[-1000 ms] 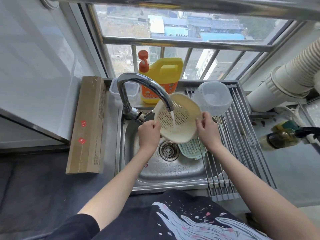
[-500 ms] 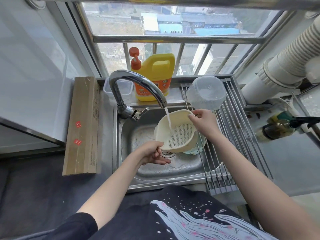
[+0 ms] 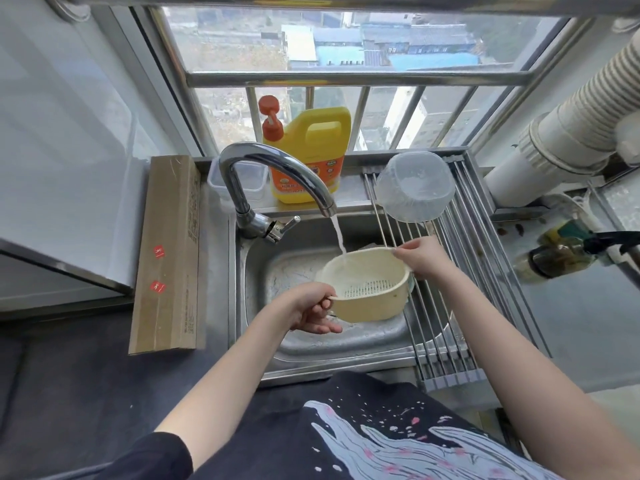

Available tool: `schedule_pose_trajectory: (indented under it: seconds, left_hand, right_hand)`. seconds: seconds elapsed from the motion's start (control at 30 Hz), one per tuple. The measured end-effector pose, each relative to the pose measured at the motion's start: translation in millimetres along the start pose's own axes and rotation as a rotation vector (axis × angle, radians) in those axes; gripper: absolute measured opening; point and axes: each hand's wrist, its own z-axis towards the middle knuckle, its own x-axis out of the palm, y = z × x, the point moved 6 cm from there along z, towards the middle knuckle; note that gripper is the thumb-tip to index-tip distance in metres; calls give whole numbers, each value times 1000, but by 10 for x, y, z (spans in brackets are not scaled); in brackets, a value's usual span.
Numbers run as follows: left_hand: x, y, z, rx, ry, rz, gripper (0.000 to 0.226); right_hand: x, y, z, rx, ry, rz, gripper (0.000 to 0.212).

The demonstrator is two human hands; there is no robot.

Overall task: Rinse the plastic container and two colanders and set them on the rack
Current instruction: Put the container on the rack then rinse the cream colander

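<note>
I see both hands holding the cream colander (image 3: 367, 289) over the sink (image 3: 256, 271), open side up and tipped a little toward me. My left hand (image 3: 304, 311) has its grip pinched on the near-left rim handle, with the lower fingers loose beneath. My right hand (image 3: 420, 256) has its grip clenched on the far-right rim. Water from the faucet (image 3: 273, 174) falls into the colander's far-left inner wall. The clear plastic container (image 3: 415, 190) lies upside down at the far end of the rack (image 3: 446, 344), which spans the sink's right side. A sliver of the green colander (image 3: 411, 285) shows in the sink, just behind the cream one's right edge. The yellow detergent jug (image 3: 311, 154) stands on the sink's back ledge, and a cardboard box (image 3: 169, 254) lies along the sink's left edge.
</note>
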Motion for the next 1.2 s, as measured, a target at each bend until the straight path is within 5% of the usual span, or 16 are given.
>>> schedule_pose_trajectory:
  seconds: [0.17, 0.43, 0.57, 0.77, 0.9, 1.2]
  left_hand:
    - [-194, -185, -107, 115, -167, 177, 36]
    - [-645, -294, -75, 415, -602, 330, 45]
    - [-745, -267, -52, 507, -768, 388, 48]
    - [-718, -275, -146, 611, -947, 510, 52]
    - [-701, -212, -18, 601, -880, 462, 48]
    - [-547, -229, 524, 428, -251, -230, 33]
  right_hand:
    - [177, -128, -72, -36, 64, 91, 24]
    - [288, 134, -17, -238, -71, 177, 7]
    - [304, 258, -13, -295, -65, 161, 21]
    - [408, 250, 20, -311, -17, 123, 15]
    - [346, 247, -23, -361, -163, 134, 20]
    - [93, 434, -297, -618, -454, 28, 35]
